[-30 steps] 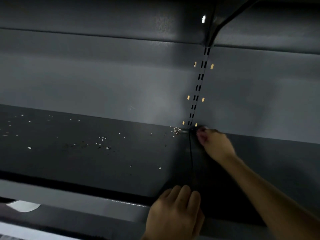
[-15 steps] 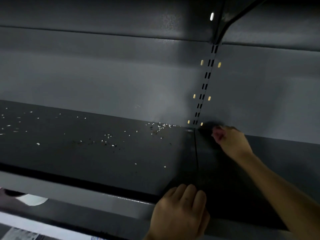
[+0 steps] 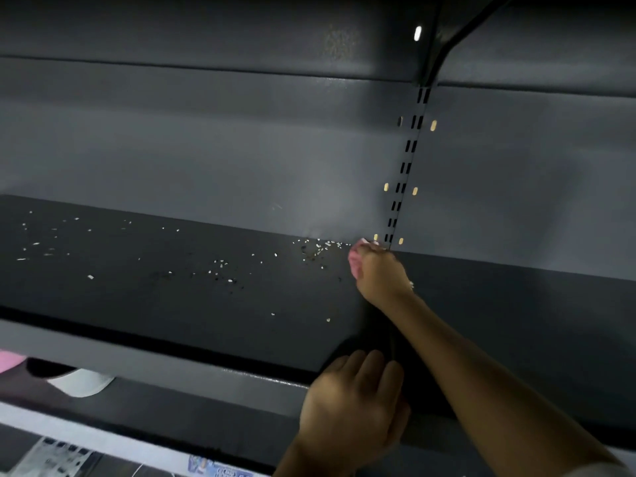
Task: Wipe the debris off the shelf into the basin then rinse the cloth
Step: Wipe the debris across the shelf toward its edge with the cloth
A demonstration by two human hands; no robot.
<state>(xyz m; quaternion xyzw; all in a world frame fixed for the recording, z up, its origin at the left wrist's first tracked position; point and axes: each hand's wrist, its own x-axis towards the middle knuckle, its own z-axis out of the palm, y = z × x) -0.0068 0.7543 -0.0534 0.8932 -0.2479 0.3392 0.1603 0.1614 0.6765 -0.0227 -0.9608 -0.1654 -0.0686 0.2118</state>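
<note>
A dark metal shelf (image 3: pixel 144 290) carries scattered pale grains and dark crumbs, with a denser cluster of debris (image 3: pixel 318 251) at the back edge. My right hand (image 3: pixel 380 275) is shut on a pink cloth (image 3: pixel 354 261), pressed onto the shelf at the back near the slotted upright, just right of that cluster. My left hand (image 3: pixel 351 407) rests with curled fingers over the shelf's front lip (image 3: pixel 172 361); it holds nothing visible. No basin can be told for sure.
A slotted upright (image 3: pixel 404 173) runs up the grey back panel to a bracket (image 3: pixel 454 36) under the shelf above. Below the front lip lie a pink object (image 3: pixel 8 359) and a white rounded object (image 3: pixel 82 383). Printed packaging (image 3: pixel 213 471) shows at the bottom.
My right hand with the cloth has swept left, back to the upright and the seam. The grain cluster at the back edge is spread further left. The view has shifted.
</note>
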